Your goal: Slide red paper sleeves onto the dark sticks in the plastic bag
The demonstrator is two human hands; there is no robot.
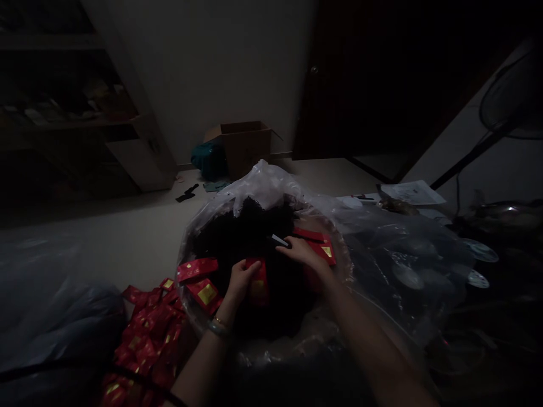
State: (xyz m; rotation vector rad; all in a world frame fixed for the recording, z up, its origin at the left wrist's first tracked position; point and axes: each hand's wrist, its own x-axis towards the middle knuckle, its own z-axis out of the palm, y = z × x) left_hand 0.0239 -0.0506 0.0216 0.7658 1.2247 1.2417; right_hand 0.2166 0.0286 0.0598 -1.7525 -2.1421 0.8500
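My left hand [242, 278] is closed on a red packet [257, 285] with a gold label, thumb along its upper edge. To its right, my right hand [299, 250] grips a small tool with a pale flat end [280, 241]; its kind is unclear in the dim light. Both hands are over a heap of dark loose material [220, 232], possibly dried leaves, inside a round container lined with clear plastic [271, 183]. Two more red packets [207, 293] lie at the container's left rim. Others [324, 251] rest inside its right side, partly behind my right hand.
A large pile of red packets [148, 333] is at the lower left, beside a plastic-covered dark bundle [63, 322]. Clear plastic sheeting [390, 265] spreads rightward. An open cardboard box [246, 147] stands by the wall, and a fan [509, 107] stands at the right.
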